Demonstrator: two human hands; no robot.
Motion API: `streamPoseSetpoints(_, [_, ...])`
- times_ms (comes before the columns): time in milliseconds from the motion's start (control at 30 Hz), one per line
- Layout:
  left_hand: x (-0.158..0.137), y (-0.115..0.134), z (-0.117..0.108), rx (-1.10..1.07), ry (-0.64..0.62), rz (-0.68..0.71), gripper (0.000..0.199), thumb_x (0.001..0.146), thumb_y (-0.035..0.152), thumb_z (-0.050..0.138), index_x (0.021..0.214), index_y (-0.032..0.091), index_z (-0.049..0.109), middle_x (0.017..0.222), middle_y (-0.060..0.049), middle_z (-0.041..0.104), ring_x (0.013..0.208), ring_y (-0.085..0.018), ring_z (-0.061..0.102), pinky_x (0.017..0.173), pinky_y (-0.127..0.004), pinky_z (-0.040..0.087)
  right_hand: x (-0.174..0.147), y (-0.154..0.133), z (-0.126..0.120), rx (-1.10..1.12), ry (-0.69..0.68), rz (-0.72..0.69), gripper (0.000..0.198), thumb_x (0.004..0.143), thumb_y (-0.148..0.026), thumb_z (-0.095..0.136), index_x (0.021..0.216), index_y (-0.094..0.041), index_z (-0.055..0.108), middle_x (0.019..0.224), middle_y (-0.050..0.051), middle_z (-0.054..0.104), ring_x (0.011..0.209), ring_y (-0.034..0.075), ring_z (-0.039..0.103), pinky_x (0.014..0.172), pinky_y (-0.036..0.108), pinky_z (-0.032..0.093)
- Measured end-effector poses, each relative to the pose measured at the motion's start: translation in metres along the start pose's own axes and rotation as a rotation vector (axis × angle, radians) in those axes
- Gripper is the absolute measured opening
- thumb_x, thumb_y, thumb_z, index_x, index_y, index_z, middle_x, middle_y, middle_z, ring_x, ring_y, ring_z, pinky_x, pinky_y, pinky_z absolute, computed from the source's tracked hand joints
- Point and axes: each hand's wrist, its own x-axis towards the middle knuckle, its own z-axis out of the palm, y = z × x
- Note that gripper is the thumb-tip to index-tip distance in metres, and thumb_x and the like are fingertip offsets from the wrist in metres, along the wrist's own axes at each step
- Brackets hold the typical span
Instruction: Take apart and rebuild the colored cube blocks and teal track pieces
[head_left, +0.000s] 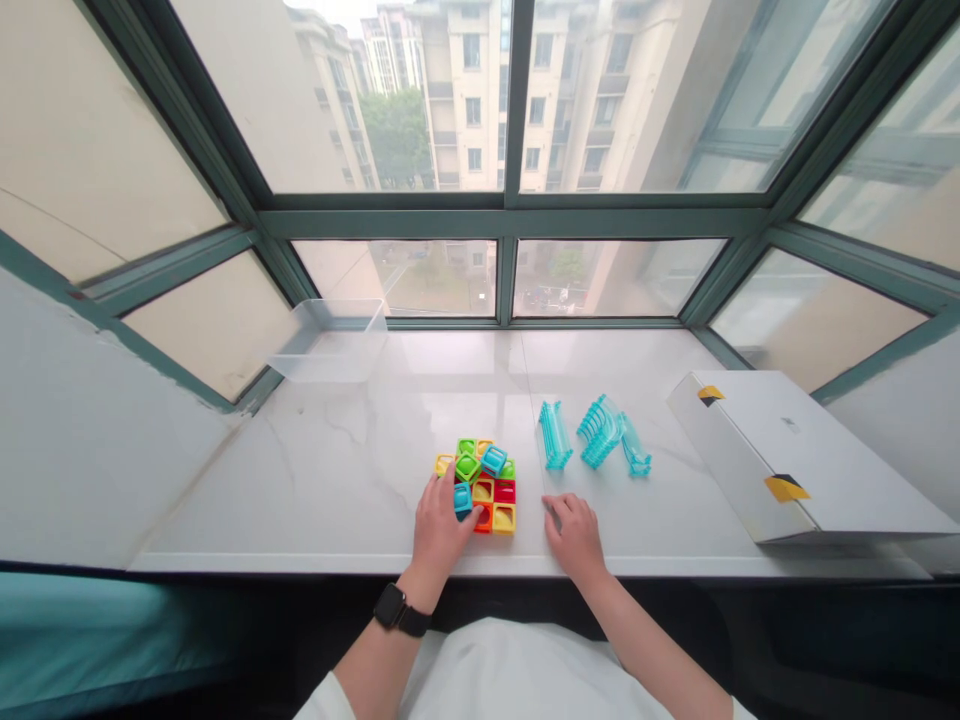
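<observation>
Colourful square toy blocks [504, 492] in green, yellow, red, orange and blue form a tight cluster near the counter's front edge. My left hand [442, 528] is over the cluster's left side, with thumb and fingers closed around a blue block [462, 498]. Another blue block [493, 460] and a green block [467, 467] sit tilted on top of the others. To the right of the cluster, my right hand [574, 535] rests on the counter, fingers loosely bent and apart, holding nothing. Clear turquoise ribbed track pieces, one straight [555, 436] and one curved [600, 432], lie beyond it.
A smaller turquoise piece [635, 447] lies beside the curved one. At the back left stands a clear plastic bin [330, 345]. A white box [802, 450] with yellow-black tape is on the right. Windows [510, 222] border the white marbled counter [300, 500].
</observation>
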Motion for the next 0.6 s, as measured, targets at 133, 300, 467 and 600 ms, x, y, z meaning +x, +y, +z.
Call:
streamPoseSetpoints(133, [-0.004, 0.016, 0.006, -0.001, -0.023, 0.021, 0.088, 0.088, 0.039, 0.075, 0.163, 0.024, 0.031, 0.152, -0.017, 0.057, 0.145, -0.041, 0.048, 0.115, -0.06, 0.046, 0.0, -0.001, -0.001, 0.018, 0.0, 0.005, 0.029, 0.097, -0.019, 0.055, 0.119, -0.023, 0.074, 0.105, 0.008, 0.068, 0.101, 0.026, 0.062, 0.09, 0.037, 0.045])
streamPoseSetpoints(300, [-0.008, 0.024, 0.006, -0.014, -0.018, 0.031, 0.085, 0.089, 0.04, 0.074, 0.161, 0.023, 0.034, 0.151, -0.02, 0.057, 0.144, -0.042, 0.049, 0.114, -0.061, 0.045, 0.0, -0.004, -0.003, 0.033, -0.003, 0.015, 0.029, 0.097, -0.019, 0.056, 0.119, -0.024, 0.074, 0.106, 0.009, 0.069, 0.101, 0.027, 0.062, 0.09, 0.038, 0.046])
streamPoseSetpoints(467, [-0.01, 0.021, 0.001, -0.095, -0.005, 0.029, 0.085, 0.086, 0.042, 0.078, 0.158, 0.023, 0.036, 0.148, -0.019, 0.059, 0.14, -0.041, 0.054, 0.111, -0.061, 0.048, 0.0, -0.004, -0.003, 0.044, 0.002, 0.013, 0.028, 0.097, -0.019, 0.057, 0.118, -0.025, 0.074, 0.106, 0.008, 0.069, 0.102, 0.027, 0.063, 0.092, 0.04, 0.046])
streamPoseSetpoints(600, [-0.013, 0.014, -0.005, -0.171, -0.01, 0.015, 0.068, 0.087, 0.043, 0.077, 0.145, 0.023, 0.048, 0.137, -0.016, 0.064, 0.131, -0.038, 0.061, 0.108, -0.058, 0.052, 0.0, -0.002, -0.003, 0.078, 0.008, 0.003, 0.028, 0.097, -0.02, 0.057, 0.12, -0.024, 0.073, 0.106, 0.008, 0.07, 0.102, 0.027, 0.064, 0.091, 0.042, 0.047])
